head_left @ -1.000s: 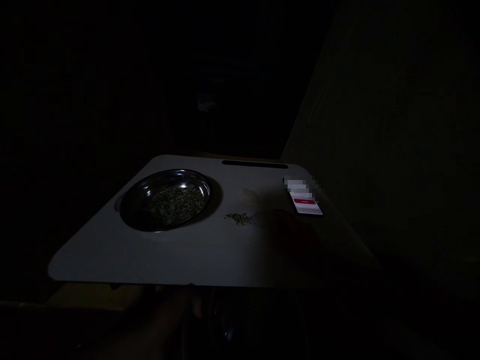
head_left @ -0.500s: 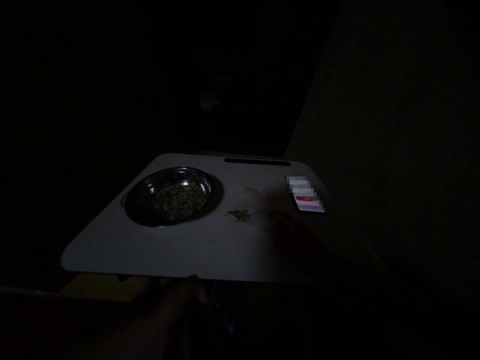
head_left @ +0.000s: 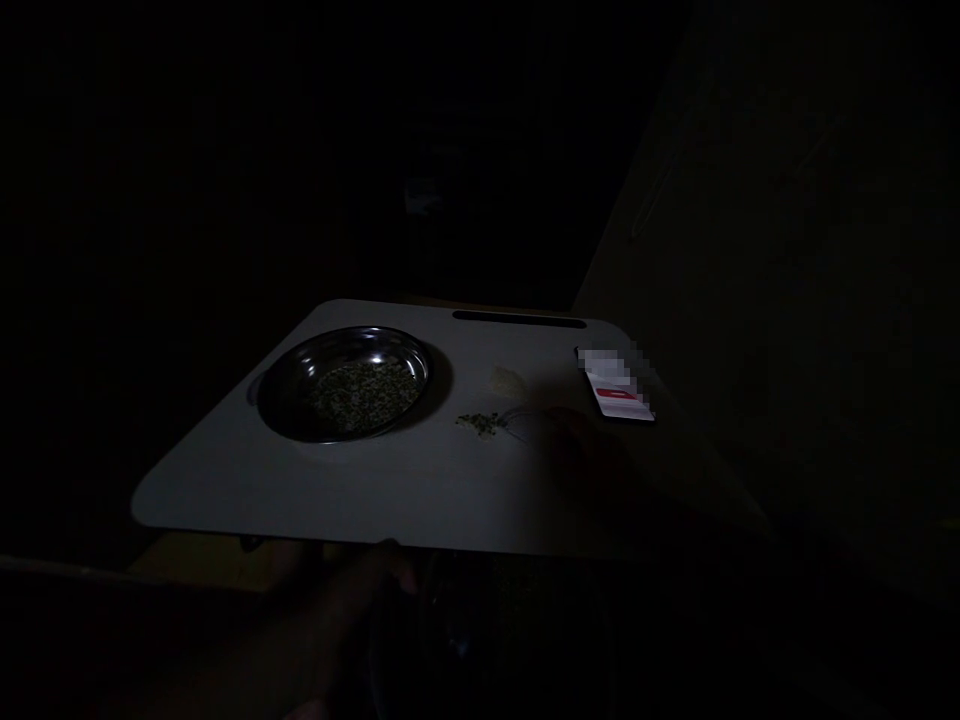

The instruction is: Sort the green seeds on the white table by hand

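Observation:
In the dark, my right hand (head_left: 589, 445) is over the right part of a white lap table (head_left: 360, 500). Its fingers seem closed on a pale, see-through curved piece (head_left: 523, 425), whose kind I cannot make out. The piece's left edge meets a small heap of green and pale grains (head_left: 478, 424). Below the front edge, my left hand (head_left: 390, 572) has its fingers bent at the rim of a dark shiny bowl (head_left: 461, 640), and seems to grip it. Shadow hides most of both hands.
A steel bowl (head_left: 416, 350) with green and pale grains in it stands on the table's left. Pale grains (head_left: 508, 380) lie behind the small heap. A lit phone (head_left: 619, 393) is at the right, near a wall (head_left: 750, 300). A dark slot (head_left: 517, 319) runs along the back edge.
The whole view has shifted slightly, with the table a little higher and to the right. The see-through piece looks narrower and more tilted by the heap. My left hand stays at the dark bowl.

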Tool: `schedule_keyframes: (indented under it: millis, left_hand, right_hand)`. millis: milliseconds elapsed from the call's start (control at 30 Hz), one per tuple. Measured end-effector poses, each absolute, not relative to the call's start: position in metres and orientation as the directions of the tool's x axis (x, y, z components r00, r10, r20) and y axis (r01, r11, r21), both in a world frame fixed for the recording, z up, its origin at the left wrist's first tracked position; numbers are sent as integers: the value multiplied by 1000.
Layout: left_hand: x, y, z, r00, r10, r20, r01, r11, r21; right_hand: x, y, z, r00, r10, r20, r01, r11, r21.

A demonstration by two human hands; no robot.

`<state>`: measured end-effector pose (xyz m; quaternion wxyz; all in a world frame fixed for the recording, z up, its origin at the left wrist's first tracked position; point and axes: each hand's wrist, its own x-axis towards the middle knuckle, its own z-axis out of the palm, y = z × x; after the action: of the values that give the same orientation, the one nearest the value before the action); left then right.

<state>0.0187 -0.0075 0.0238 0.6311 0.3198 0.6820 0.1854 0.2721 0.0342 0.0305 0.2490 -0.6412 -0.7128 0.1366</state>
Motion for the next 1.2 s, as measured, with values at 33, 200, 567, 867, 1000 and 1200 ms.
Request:
schedule_keyframes:
  millis: [33,200,567,867,1000,1200]
  left_hand:
    - [19,-8,24,8,653,-757,191,742,643]
    - [17,-4,18,81,543,-836,139,824,549]
    - [10,6,25,199,475,-857,135,853,504]
    - [14,-5,16,94,544,-834,91,830,551]
    - [17,-8,16,49,589,-807,61,805,591]
    - [14,-4,14,91,520,-849,13,852,523]
  right_hand:
    - [273,33,30,-50,982,184,845,140,-517]
    - [273,28,32,-102,989,104,859,140,-492]
    - [272,33,31,-106,986,129,865,155,-476]
    - [260,24,33,-210,961,182,852,271,-448]
    - [251,27,36,-178,971,158,853,232,-467]
    - [252,30,38,-112,987,113,855,154,-495]
